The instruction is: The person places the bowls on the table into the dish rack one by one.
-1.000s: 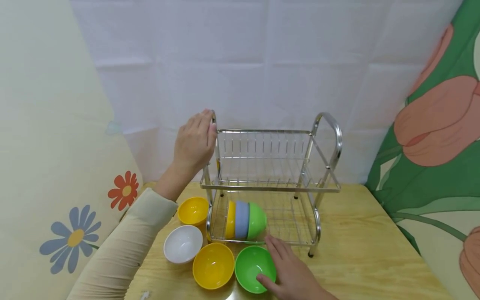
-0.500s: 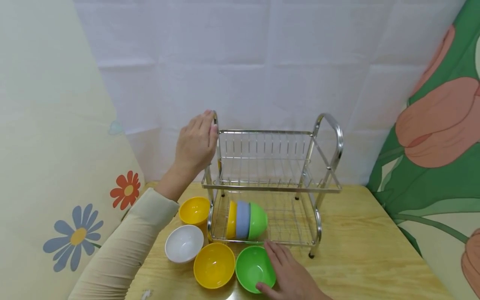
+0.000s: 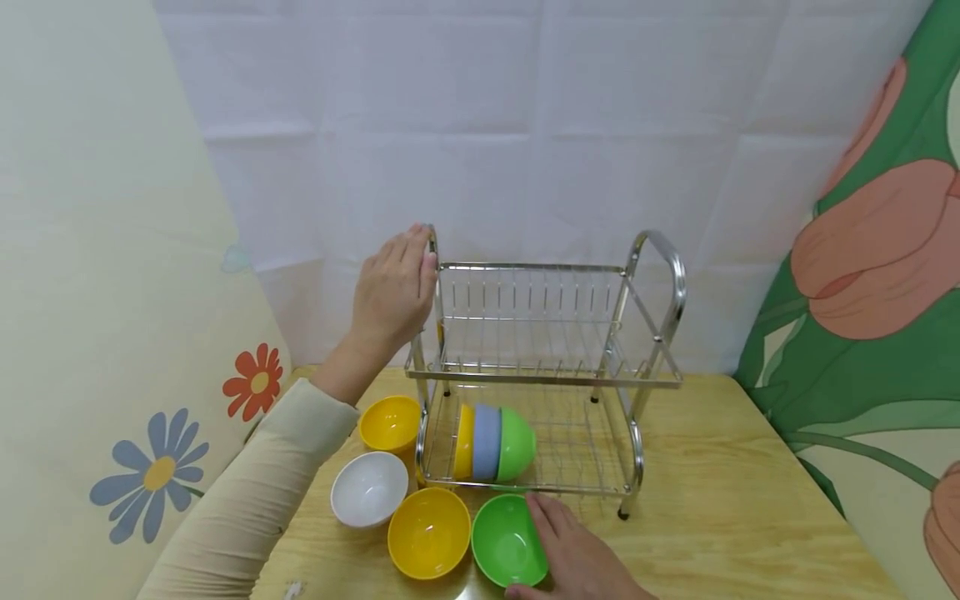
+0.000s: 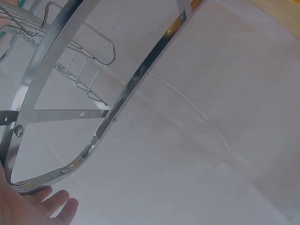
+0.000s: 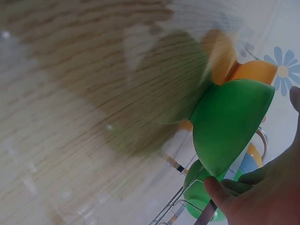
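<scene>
My left hand (image 3: pixel 393 287) rests on the top of the left handle of a two-tier metal dish rack (image 3: pixel 543 379). In the left wrist view the fingers (image 4: pixel 55 202) reach past the rail, fairly straight. Low in the head view, my right hand (image 3: pixel 581 554) is spread at the right side of a green bowl (image 3: pixel 510 542) standing on the table. A fingertip is at the bowl's rim in the right wrist view, while the thumb stands apart from it. On the rack's lower tier, yellow, blue (image 3: pixel 486 442) and green bowls stand on edge, nested together.
Left of the green bowl are a yellow bowl (image 3: pixel 429 533), a white bowl (image 3: pixel 370 489) and another yellow bowl (image 3: pixel 390 423). The wooden table (image 3: pixel 720 492) extends to the right of the rack. White cloth (image 3: pixel 525 133) hangs behind it.
My right hand has shifted slightly down and left around the green bowl's right side. The left hand stays on the rack handle, and the bowls keep their places.
</scene>
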Demonstrator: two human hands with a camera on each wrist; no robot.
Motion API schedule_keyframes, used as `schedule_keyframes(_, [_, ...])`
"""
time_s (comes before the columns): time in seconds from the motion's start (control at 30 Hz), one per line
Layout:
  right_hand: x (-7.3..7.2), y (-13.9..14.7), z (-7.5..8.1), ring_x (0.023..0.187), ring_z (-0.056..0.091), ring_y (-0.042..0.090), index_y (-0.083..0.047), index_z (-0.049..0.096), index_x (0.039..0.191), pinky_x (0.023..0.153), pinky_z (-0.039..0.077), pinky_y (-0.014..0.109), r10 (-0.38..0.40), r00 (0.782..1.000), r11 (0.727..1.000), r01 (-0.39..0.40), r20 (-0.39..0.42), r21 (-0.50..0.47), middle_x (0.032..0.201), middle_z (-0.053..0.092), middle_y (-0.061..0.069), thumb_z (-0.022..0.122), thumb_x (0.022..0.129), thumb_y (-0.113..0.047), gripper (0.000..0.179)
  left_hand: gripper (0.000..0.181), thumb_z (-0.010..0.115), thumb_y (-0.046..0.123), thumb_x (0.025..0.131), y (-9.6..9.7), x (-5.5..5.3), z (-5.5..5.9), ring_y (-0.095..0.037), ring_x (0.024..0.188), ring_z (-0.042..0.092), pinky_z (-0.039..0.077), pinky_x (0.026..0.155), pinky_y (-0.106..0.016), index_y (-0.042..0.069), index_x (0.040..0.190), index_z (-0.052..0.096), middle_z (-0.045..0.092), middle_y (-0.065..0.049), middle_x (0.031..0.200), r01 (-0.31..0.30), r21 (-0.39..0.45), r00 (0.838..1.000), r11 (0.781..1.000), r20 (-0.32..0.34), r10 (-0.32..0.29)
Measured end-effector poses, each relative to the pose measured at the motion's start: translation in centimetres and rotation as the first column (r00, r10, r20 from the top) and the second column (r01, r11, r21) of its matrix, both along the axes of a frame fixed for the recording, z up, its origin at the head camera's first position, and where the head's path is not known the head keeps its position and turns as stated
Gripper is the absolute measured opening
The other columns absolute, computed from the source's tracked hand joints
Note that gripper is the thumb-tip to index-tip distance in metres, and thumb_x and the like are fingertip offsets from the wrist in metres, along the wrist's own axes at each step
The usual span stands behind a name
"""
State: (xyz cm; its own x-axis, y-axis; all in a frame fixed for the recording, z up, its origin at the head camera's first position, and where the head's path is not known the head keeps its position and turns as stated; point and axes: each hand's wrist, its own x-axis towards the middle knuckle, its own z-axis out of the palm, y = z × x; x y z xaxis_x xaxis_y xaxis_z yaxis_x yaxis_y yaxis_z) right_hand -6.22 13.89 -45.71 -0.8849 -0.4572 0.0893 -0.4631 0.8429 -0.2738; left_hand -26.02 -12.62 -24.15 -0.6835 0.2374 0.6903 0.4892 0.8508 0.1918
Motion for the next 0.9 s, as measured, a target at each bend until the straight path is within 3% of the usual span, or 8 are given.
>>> schedule_keyframes(0.5, [-1.2, -0.4, -0.2, 0.127, 0.053, 0.039, 0.006, 0.035, 0.150, 0.093, 0.056, 0.051, 0.025, 0.998, 0.999, -0.026, 0.049, 0.021, 0.148, 0.042, 0.028, 0.062, 0.070, -0.085, 0.124, 0.054, 0.025, 0.036, 0.108, 0.0, -0.3, 0.0, -0.031, 0.143, 0.042, 0.041, 0.112, -0.053, 0.007, 0.151, 0.041, 0.043, -0.010, 0.157, 0.008, -0.004, 1.000, 1.000, -0.017, -0.008])
schedule_keyframes(0.7, [-1.6, -0.5, -0.6, 0.127, 0.052, 0.038, 0.009, 0.038, 0.147, 0.097, 0.055, 0.050, 0.067, 0.998, 0.997, -0.066, -0.017, 0.041, 0.146, 0.044, 0.026, 0.070, 0.065, -0.081, 0.126, 0.054, 0.026, 0.036, 0.108, -0.3, -0.2, -0.1, -0.031, 0.143, 0.042, 0.041, 0.112, -0.054, 0.007, 0.151, 0.042, 0.044, -0.011, 0.157, 0.011, -0.001, 1.000, 1.000, -0.026, -0.011])
schedule_keyframes(0.9, [-1.8, -0.5, -1.2, 0.128, 0.051, 0.038, 0.010, 0.036, 0.148, 0.102, 0.051, 0.050, 0.076, 0.997, 0.993, -0.075, -0.006, 0.095, 0.146, 0.044, 0.025, 0.077, 0.062, -0.076, 0.128, 0.054, 0.027, 0.036, 0.108, -0.3, -0.1, -0.3, -0.032, 0.143, 0.042, 0.041, 0.111, -0.054, 0.006, 0.151, 0.042, 0.044, -0.012, 0.156, 0.020, 0.000, 0.999, 1.000, -0.034, -0.020])
